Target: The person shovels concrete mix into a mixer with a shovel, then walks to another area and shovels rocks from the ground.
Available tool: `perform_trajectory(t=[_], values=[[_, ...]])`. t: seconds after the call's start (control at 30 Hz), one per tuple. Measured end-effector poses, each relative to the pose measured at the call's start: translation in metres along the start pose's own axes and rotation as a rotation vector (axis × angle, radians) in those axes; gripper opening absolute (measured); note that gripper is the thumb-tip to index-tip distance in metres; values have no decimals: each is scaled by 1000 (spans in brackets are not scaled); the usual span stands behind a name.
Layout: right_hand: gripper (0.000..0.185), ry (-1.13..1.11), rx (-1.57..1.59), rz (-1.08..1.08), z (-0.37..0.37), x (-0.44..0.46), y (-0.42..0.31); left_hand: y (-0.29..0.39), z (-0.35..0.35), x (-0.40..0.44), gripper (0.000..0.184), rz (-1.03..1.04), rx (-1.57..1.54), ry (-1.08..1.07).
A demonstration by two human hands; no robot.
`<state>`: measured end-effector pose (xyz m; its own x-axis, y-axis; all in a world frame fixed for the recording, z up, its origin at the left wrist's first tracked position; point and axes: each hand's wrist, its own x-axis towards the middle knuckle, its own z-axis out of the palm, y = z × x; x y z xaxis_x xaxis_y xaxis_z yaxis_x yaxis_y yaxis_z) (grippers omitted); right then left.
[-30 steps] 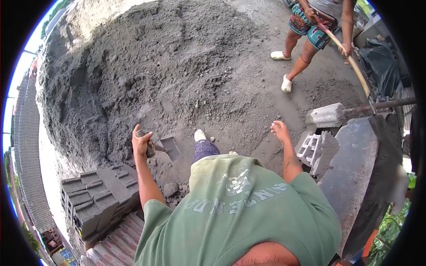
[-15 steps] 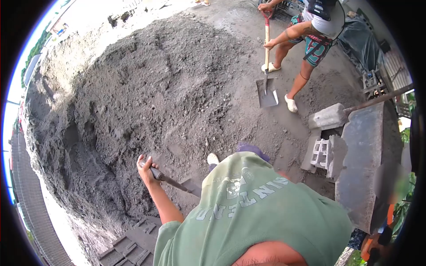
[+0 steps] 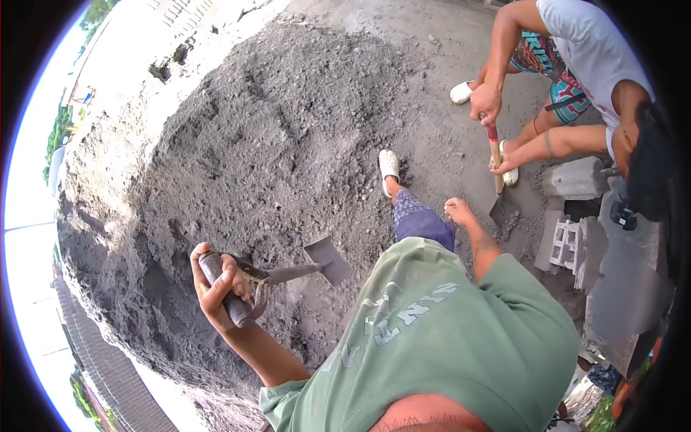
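My left hand [image 3: 222, 284] is wrapped round the dark cross grip of a shovel [image 3: 295, 272]. The shovel's shaft runs to the right, and its flat metal blade [image 3: 328, 261] is over the grey heap of sand and gravel [image 3: 281, 137]. No material shows on the blade. To the right of my purple shorts, my right hand [image 3: 459, 212] is above the ground with its fingers curled together; whether anything small is in them is hidden. It is apart from the shovel.
A co-worker [image 3: 597, 57] bends at the upper right, both hands on another shovel [image 3: 496, 155] whose blade is at the ground. Right of me are a concrete block [image 3: 576, 178], a hollow block [image 3: 565, 243] and a metal sheet [image 3: 622, 266].
My left hand has moved left with the shovel, and its blade shows more fully. My right hand has come back into view. The co-worker has bent down and moved closer, shovel lowered.
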<state>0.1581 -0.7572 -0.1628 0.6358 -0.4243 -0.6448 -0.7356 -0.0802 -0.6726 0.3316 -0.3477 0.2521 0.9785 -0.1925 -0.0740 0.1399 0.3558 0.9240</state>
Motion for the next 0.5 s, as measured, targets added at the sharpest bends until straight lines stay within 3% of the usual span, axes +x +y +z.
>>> perform_trajectory(t=[0.1,0.23,0.33,0.43,0.5], values=[[28,123,-218,-184,22,62,-62,30,61,100,58,20,-37,-186],[32,103,-148,-49,-7,106,-148,45,132,253,58,49,2,-350],[33,135,-193,-136,-44,138,-209,22,179,341,58,144,236,-176],[32,155,-84,-118,-82,184,-270,-14,191,393,54,47,568,31],[31,167,-15,-124,-115,204,-324,-36,183,427,49,-66,886,59]])
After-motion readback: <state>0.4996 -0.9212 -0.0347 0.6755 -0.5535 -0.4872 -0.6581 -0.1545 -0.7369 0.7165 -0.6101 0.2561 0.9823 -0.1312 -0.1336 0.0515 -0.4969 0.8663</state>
